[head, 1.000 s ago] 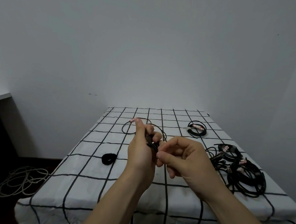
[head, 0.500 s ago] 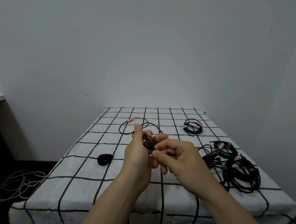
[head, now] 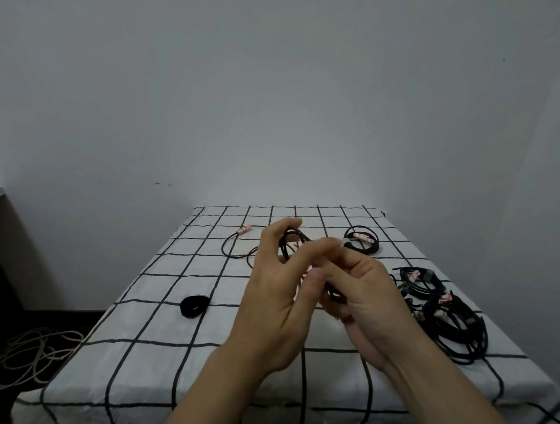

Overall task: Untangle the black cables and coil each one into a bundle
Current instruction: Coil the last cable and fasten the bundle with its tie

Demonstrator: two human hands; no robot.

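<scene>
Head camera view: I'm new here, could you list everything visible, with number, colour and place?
table: one, white cloth with black grid, centre.
held cable: one, black, between both hands, trailing onto the table's far left.
coiled bundle: one, black, far right of table.
tangled pile: one, black, table's right edge.
small roll: one, black, table's left side.
loose cord: one, pale, floor at left.
left hand: one, grips the held cable.
right hand: one, pinches the held cable.

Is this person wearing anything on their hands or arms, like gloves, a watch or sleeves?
Nothing at all: the left hand and right hand are bare, with no gloves, rings or watch showing. Both forearms are bare too; no sleeve reaches into view.
</scene>
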